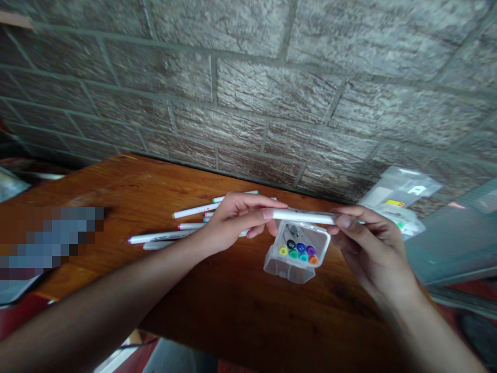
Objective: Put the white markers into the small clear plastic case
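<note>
Both hands hold one white marker (pixel 303 216) level above a clear plastic marker box (pixel 297 254). My left hand (pixel 236 217) pinches the marker's left end between thumb and fingers. My right hand (pixel 368 243) pinches its right end. The box stands on the wooden table (pixel 155 181) just under the marker, with several markers upright in it, their coloured caps showing. Several more white markers (pixel 194 211) lie loose on the table behind and left of my left hand.
A brick wall (pixel 248 77) runs close behind the table. A clear plastic packet (pixel 399 197) lies at the right by the wall. A glass-like panel (pixel 454 238) sits beyond the table's right edge. A blurred-out patch (pixel 50 238) covers something at the left.
</note>
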Action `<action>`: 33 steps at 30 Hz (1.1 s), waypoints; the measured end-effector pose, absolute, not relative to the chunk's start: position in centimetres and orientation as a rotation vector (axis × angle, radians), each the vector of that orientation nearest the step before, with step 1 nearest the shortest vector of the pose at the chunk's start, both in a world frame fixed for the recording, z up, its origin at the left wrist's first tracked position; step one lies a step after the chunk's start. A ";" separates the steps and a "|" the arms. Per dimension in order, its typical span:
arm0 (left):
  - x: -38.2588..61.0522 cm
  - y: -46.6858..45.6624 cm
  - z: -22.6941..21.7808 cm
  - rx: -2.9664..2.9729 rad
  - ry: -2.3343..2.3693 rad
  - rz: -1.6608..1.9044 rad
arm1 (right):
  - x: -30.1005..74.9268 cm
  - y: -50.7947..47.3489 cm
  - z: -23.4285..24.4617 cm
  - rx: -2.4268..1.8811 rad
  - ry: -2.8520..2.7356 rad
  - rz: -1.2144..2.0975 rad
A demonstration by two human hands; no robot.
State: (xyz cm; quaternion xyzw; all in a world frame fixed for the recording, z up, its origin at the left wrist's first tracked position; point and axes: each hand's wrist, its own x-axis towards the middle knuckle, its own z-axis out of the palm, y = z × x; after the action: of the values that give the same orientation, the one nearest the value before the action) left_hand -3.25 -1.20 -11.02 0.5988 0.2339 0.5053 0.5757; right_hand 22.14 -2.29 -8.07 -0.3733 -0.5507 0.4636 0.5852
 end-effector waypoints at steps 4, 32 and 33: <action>-3.3 -1.2 -11.0 1.395 0.494 1.164 | 22.1 -2.2 -7.9 -0.877 -1.288 1.073; -2.9 -1.3 -10.5 1.450 0.631 1.207 | 22.1 -2.3 -8.4 -0.899 -1.255 1.047; -2.9 -1.4 -10.4 1.458 0.655 1.208 | 22.2 -2.3 -8.5 -0.889 -1.278 1.029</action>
State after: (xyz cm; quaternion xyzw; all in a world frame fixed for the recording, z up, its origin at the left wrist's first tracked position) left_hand -2.87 -1.37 -10.39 0.6131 0.2753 0.5078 0.5389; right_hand 22.15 -2.33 -8.46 -0.3828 -0.5501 0.4432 0.5953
